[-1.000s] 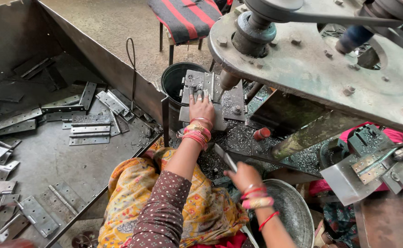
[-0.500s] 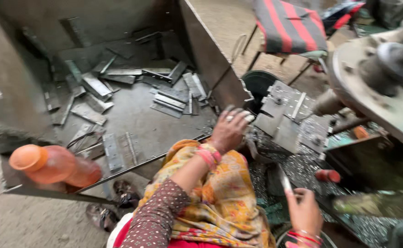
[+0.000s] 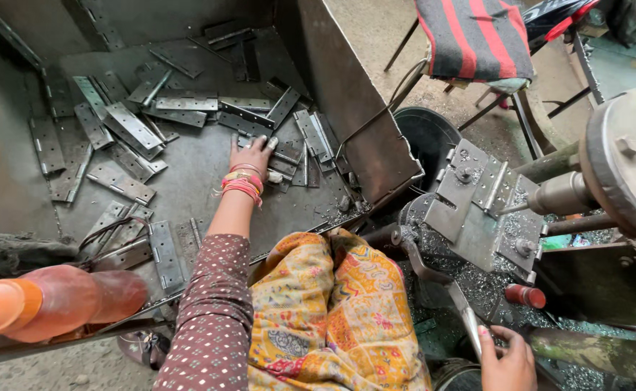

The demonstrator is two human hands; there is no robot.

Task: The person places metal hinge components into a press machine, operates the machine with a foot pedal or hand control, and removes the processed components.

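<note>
While the left hand (image 3: 254,154) lies flat, fingers spread, on hinge plates (image 3: 289,152) in the metal bin (image 3: 347,94), none lifted, the right hand (image 3: 508,356) grips, apparently, a flat strip (image 3: 467,318) below the empty jig (image 3: 477,206).

Two hands are showing: the left hand (image 3: 254,154) is lying among the hinge plates and the right hand (image 3: 508,356) is sitting at the bottom edge of the view. Well over twenty grey metal hinge plates (image 3: 132,124) are lying scattered across the metal tray (image 3: 202,190), too many and too overlapped to count exactly. One orange plastic bottle (image 3: 50,300) is lying at the tray's near left corner. One black bucket (image 3: 425,137) is standing beyond the tray's right wall. One red-and-black striped stool (image 3: 475,40) is standing behind it.
</note>
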